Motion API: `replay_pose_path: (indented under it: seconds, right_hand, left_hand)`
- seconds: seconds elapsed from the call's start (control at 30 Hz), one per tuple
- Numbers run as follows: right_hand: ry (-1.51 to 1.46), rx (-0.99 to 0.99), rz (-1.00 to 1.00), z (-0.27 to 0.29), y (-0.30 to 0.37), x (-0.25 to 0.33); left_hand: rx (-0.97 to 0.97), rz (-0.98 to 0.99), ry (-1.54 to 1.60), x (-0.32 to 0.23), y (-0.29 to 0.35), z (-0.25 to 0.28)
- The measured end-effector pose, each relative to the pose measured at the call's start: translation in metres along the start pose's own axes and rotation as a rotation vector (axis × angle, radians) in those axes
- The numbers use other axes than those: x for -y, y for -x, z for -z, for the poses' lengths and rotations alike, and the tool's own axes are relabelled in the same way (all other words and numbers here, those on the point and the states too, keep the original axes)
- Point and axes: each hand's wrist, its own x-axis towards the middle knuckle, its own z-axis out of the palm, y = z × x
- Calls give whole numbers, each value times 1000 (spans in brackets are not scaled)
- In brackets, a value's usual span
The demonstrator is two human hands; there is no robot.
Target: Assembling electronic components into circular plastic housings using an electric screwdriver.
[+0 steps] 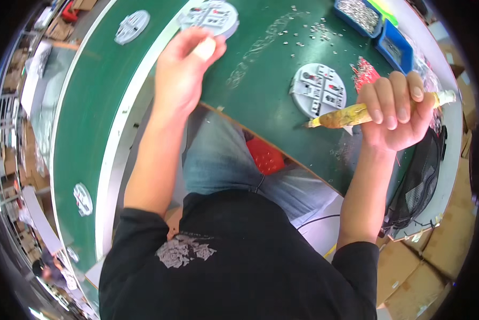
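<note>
My left hand (183,66) is closed at the near rim of a round white part (213,18) with grey and red fittings. A pale, glaring spot shows at its fingertips, and I cannot make out what they pinch. My right hand (394,109) wraps around a stick-shaped hand tool (341,118) with a worn yellow, tape-like covering. The tool's dark narrow tip points left, just off the near edge of a second round white part (319,90) on the green table; its whitish end sticks out to the right.
Blue bins (359,16) hold small metal pieces at the back right; more metal pieces (317,32) lie scattered beside them. A red heap of small parts (365,74) lies near my right hand. Left, a green belt (90,122) behind a white rail carries more round parts (133,26). A black mesh bag (418,181) sits right.
</note>
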Motion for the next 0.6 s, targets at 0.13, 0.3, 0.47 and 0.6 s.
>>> replay_pose_path:
  seconds: [0.13,0.3,0.47,0.6]
  right_hand:
    - [46,-228,-2,-11,5,11]
    - [2,-290,-24,-1,-2,15]
    - [-3,-372,-83,16,0,12]
    - [-25,-424,-104,24,10,10]
  left_hand:
    - [-189,-572,-224,-8,3,27]
    - [-411,-613,-434,4,83,119]
    - [221,-616,-1014,37,119,94]
    - [125,-726,-1174,0,118,100]
